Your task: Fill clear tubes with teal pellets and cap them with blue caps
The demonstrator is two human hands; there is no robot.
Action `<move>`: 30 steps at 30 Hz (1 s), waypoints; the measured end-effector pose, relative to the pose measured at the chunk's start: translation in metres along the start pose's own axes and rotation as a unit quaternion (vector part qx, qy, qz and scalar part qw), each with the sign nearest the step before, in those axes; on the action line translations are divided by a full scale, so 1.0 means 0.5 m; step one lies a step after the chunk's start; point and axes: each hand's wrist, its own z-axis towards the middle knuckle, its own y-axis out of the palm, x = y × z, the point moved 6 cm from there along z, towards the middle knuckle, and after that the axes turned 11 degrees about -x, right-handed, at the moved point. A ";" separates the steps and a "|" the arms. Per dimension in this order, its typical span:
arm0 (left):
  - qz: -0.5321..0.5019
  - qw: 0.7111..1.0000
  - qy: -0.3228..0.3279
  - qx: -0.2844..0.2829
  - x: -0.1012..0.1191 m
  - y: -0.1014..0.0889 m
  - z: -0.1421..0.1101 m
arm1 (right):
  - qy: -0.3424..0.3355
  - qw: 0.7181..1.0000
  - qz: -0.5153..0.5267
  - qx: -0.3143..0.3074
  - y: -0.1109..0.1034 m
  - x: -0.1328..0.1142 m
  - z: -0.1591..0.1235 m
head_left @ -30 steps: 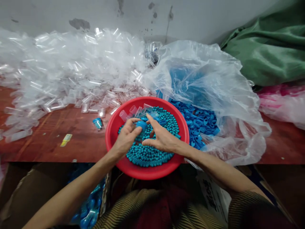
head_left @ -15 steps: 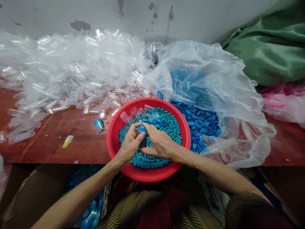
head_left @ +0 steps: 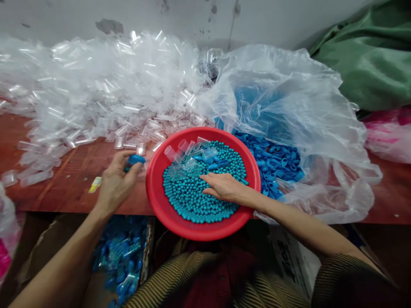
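While the left hand [head_left: 117, 184] keeps it between thumb and fingers, grip clamped, a blue cap [head_left: 136, 159] sits over the bench [head_left: 77, 192], just left of the red basin [head_left: 155, 182]. I'd judge it light and stiff, its smooth rounded top probably slippery, so its sides seem the surest hold. To the right, the right hand [head_left: 224, 187] lies low over turquoise beads [head_left: 205, 216], thumb and fingers apart. Clear tubes [head_left: 96, 77] heap up far left.

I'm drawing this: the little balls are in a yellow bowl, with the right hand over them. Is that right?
The bowl is red, not yellow, in the head view. The little balls are inside, with the right hand over them.
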 end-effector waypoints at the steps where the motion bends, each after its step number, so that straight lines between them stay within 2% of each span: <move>1: 0.045 0.999 -0.025 0.006 -0.024 -0.016 0.005 | 0.003 1.000 -0.002 -0.009 0.005 0.014 -0.006; 3: 0.128 0.990 -0.064 0.013 -0.053 -0.031 0.013 | 0.013 1.000 -0.001 -0.014 0.008 0.035 -0.016; 6: 0.251 0.967 -0.034 0.035 -0.030 -0.019 0.018 | 0.046 0.999 -0.001 -0.016 0.005 0.049 -0.022; 9: 0.339 0.940 0.038 0.019 0.036 0.028 0.018 | 0.070 0.997 0.004 -0.022 0.001 0.047 -0.021; 11: 0.380 0.921 0.076 -0.036 0.071 0.075 0.019 | 0.074 0.997 0.013 -0.017 -0.002 0.044 -0.020; 13: 0.393 0.908 0.111 -0.092 0.088 0.125 0.020 | 0.074 0.997 0.021 -0.004 -0.006 0.044 -0.023; 16: 0.349 0.915 0.149 -0.138 0.086 0.184 0.029 | 0.077 0.997 0.027 0.013 -0.010 0.054 -0.031; 19: 0.320 0.917 0.144 -0.189 0.072 0.225 0.048 | 0.087 0.995 0.035 0.025 -0.013 0.072 -0.043; 24: 0.244 0.923 0.013 -0.298 0.055 0.263 0.085 | 0.087 0.993 0.059 0.047 -0.014 0.092 -0.055; 26: 0.169 0.937 -0.010 -0.306 0.059 0.270 0.091 | 0.083 0.992 0.077 0.057 -0.015 0.095 -0.057; 28: 0.069 0.954 0.018 -0.293 0.075 0.272 0.093 | 0.080 0.990 0.095 0.067 -0.017 0.096 -0.058; 30: -0.054 0.957 0.056 -0.279 0.096 0.266 0.092 | 0.075 0.989 0.107 0.074 -0.020 0.096 -0.058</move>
